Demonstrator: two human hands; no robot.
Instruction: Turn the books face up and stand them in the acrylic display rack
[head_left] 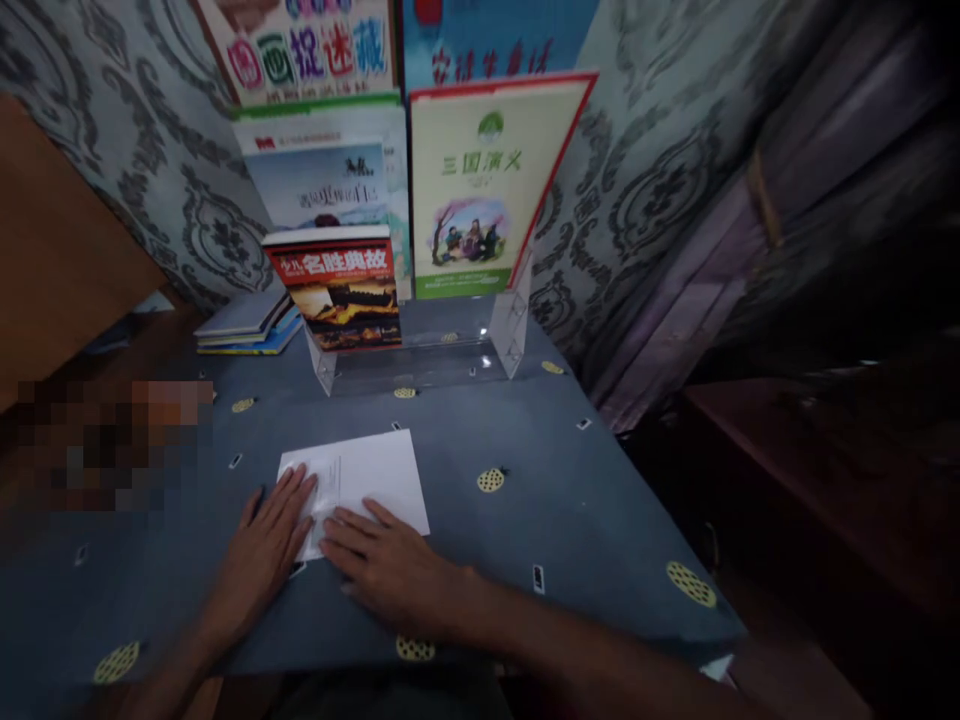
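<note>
A white sheet of paper [386, 475], or a thin white booklet, lies flat on the table near its front edge; I cannot tell which. Its left part is glossy and carries faint small print. My left hand [271, 530] rests on the sheet's left side with the fingers stretched out. From the right, my right hand [388, 560] lies over the sheet's lower middle, fingers extended and pointing left. Both hands press flat on the paper and grip nothing. The fingertips of the two hands are close together but apart.
Beyond the sheet stands a clear acrylic book rack [420, 372] with several books, among them a red-covered book [345, 295] and a green-and-cream book [480, 190]. More books [247, 325] lie stacked left of it. A patterned blue-grey cloth [600, 560] covers the table; a curtain [690, 270] hangs right.
</note>
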